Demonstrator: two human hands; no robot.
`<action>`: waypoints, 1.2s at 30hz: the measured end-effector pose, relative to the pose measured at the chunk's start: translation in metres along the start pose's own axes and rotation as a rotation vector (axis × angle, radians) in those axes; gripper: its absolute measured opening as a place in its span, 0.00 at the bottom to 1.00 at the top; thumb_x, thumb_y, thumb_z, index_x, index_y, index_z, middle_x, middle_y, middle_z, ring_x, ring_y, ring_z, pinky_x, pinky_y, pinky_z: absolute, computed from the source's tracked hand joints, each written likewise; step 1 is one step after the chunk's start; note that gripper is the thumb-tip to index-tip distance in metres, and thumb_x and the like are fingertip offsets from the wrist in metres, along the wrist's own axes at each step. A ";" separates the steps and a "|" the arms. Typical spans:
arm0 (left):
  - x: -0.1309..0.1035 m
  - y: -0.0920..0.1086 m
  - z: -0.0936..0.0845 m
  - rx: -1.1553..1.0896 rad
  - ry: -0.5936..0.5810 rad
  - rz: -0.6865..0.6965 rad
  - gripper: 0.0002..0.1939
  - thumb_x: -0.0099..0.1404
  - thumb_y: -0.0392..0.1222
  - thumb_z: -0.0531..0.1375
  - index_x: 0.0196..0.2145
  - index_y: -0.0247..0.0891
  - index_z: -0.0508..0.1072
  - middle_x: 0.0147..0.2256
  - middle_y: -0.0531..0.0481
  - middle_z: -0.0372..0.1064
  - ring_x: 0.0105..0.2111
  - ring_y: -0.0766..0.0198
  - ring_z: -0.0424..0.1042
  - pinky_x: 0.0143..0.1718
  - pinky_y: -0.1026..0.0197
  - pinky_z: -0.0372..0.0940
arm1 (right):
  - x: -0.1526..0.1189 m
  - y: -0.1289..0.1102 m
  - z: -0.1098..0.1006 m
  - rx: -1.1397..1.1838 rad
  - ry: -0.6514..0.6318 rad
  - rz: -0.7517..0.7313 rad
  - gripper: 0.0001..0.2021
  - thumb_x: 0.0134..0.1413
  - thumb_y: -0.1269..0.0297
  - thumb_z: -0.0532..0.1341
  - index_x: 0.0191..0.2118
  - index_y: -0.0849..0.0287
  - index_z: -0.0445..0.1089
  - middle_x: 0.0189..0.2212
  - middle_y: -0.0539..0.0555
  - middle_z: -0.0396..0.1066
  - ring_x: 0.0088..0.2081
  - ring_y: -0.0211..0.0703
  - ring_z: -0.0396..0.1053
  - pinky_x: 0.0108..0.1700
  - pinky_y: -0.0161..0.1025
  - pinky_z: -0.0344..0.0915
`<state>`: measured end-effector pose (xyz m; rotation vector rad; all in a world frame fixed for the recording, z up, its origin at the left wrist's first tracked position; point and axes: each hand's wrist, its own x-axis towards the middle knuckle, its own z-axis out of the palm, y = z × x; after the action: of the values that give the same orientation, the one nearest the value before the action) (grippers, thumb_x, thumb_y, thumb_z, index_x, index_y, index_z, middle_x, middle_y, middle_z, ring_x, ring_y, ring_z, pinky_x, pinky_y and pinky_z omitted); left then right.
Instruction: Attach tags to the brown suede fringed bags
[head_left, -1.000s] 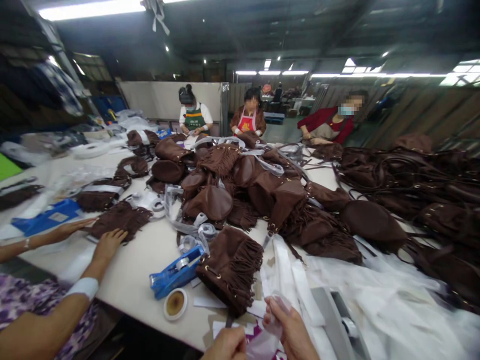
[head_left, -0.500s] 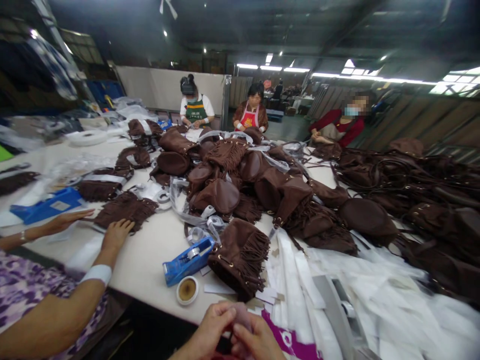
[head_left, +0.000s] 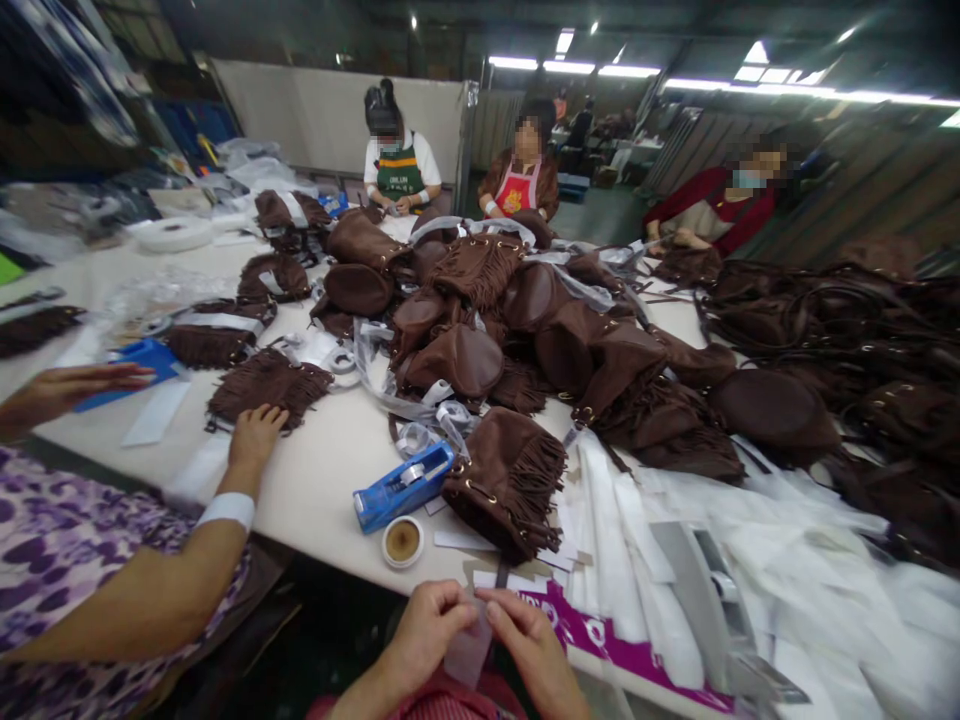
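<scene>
At the table's near edge, my left hand [head_left: 429, 628] and my right hand [head_left: 529, 640] are close together, each with thumb and fingers pinched. Between them hangs a small, thin translucent plastic piece [head_left: 466, 655], its top edge at my fingertips; whether it is a sheet or a little bag I cannot tell. Just beyond my hands a brown fringed bag [head_left: 514, 475] lies on its side. Left of it are a blue tape dispenser [head_left: 405, 487] and a round white tub [head_left: 403, 543] with brownish contents.
Brown bags [head_left: 457, 355] are heaped mid-table. White wrapping material [head_left: 810, 560] and a grey tape dispenser [head_left: 701, 590] lie at right. On the left, a co-worker's hand [head_left: 259, 440] rests on another fringed bag [head_left: 271, 385]. Several people work across the table.
The plastic piece, bunched up at my fingertips before, now hangs down between my hands. The co-worker's other hand has lifted and moved left, off the bag. My view has tilted down.
</scene>
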<state>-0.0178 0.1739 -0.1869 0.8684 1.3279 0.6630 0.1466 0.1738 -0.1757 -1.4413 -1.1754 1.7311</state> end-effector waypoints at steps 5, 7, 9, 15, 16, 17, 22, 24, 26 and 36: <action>-0.006 -0.005 -0.004 0.192 -0.074 0.003 0.10 0.53 0.44 0.58 0.20 0.37 0.65 0.20 0.57 0.58 0.25 0.66 0.59 0.26 0.65 0.54 | -0.002 0.014 0.008 -0.062 0.004 -0.019 0.17 0.49 0.48 0.63 0.24 0.59 0.72 0.21 0.50 0.69 0.28 0.43 0.65 0.32 0.36 0.61; -0.007 0.002 -0.011 0.346 -0.055 0.074 0.10 0.59 0.44 0.55 0.24 0.37 0.69 0.24 0.54 0.64 0.28 0.64 0.64 0.31 0.63 0.59 | -0.005 0.018 0.007 -0.066 0.029 -0.019 0.18 0.50 0.47 0.62 0.23 0.58 0.68 0.20 0.48 0.65 0.27 0.41 0.62 0.30 0.35 0.58; -0.005 0.010 -0.022 0.639 0.120 0.217 0.13 0.64 0.42 0.51 0.34 0.36 0.74 0.34 0.47 0.71 0.38 0.57 0.68 0.43 0.57 0.62 | -0.008 0.018 0.004 -0.066 0.073 -0.012 0.20 0.49 0.45 0.61 0.23 0.58 0.66 0.20 0.47 0.62 0.26 0.40 0.59 0.30 0.35 0.57; 0.017 -0.011 -0.055 1.391 0.459 0.300 0.25 0.60 0.37 0.56 0.56 0.33 0.67 0.62 0.36 0.56 0.65 0.41 0.45 0.62 0.38 0.43 | -0.015 0.012 -0.002 -0.039 0.162 0.010 0.22 0.47 0.41 0.61 0.22 0.57 0.65 0.19 0.47 0.59 0.25 0.40 0.58 0.29 0.35 0.57; 0.019 -0.017 -0.058 1.415 0.440 0.320 0.24 0.60 0.36 0.56 0.55 0.34 0.68 0.63 0.38 0.55 0.66 0.42 0.43 0.62 0.38 0.43 | -0.016 0.013 -0.002 -0.041 0.171 0.007 0.22 0.47 0.41 0.61 0.22 0.57 0.65 0.19 0.46 0.58 0.25 0.40 0.58 0.29 0.35 0.56; 0.021 -0.020 -0.060 1.415 0.424 0.347 0.22 0.61 0.36 0.56 0.53 0.37 0.70 0.63 0.40 0.55 0.66 0.42 0.42 0.62 0.38 0.44 | -0.017 0.014 -0.003 -0.043 0.177 0.006 0.22 0.47 0.41 0.61 0.21 0.57 0.64 0.18 0.46 0.58 0.25 0.40 0.57 0.29 0.35 0.56; 0.016 -0.010 -0.067 1.325 0.428 0.322 0.11 0.66 0.37 0.52 0.35 0.37 0.74 0.53 0.38 0.65 0.54 0.48 0.63 0.54 0.49 0.59 | -0.019 0.015 -0.011 -0.029 0.148 0.021 0.22 0.47 0.41 0.61 0.23 0.57 0.64 0.19 0.46 0.59 0.25 0.40 0.57 0.29 0.35 0.55; 0.015 -0.005 -0.068 1.309 0.454 0.213 0.10 0.67 0.38 0.51 0.36 0.36 0.71 0.43 0.41 0.69 0.44 0.54 0.69 0.46 0.54 0.63 | -0.019 0.014 -0.016 -0.063 0.119 0.027 0.22 0.47 0.41 0.61 0.23 0.57 0.65 0.19 0.47 0.60 0.25 0.41 0.58 0.30 0.35 0.57; 0.015 -0.006 -0.069 1.298 0.463 0.119 0.08 0.66 0.43 0.54 0.39 0.36 0.69 0.38 0.43 0.69 0.41 0.54 0.70 0.42 0.57 0.64 | -0.020 0.013 -0.018 -0.093 0.107 0.031 0.22 0.47 0.41 0.60 0.23 0.57 0.65 0.19 0.47 0.60 0.26 0.41 0.59 0.30 0.36 0.57; 0.024 -0.008 -0.069 1.212 0.397 0.004 0.11 0.70 0.42 0.46 0.44 0.38 0.64 0.43 0.44 0.67 0.44 0.57 0.70 0.42 0.59 0.63 | -0.022 0.015 -0.019 -0.044 0.120 0.088 0.19 0.48 0.44 0.61 0.23 0.57 0.65 0.19 0.47 0.60 0.26 0.41 0.58 0.29 0.35 0.57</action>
<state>-0.0828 0.2002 -0.2078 1.7443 2.1137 -0.0674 0.1719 0.1533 -0.1796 -1.6219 -1.1076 1.6614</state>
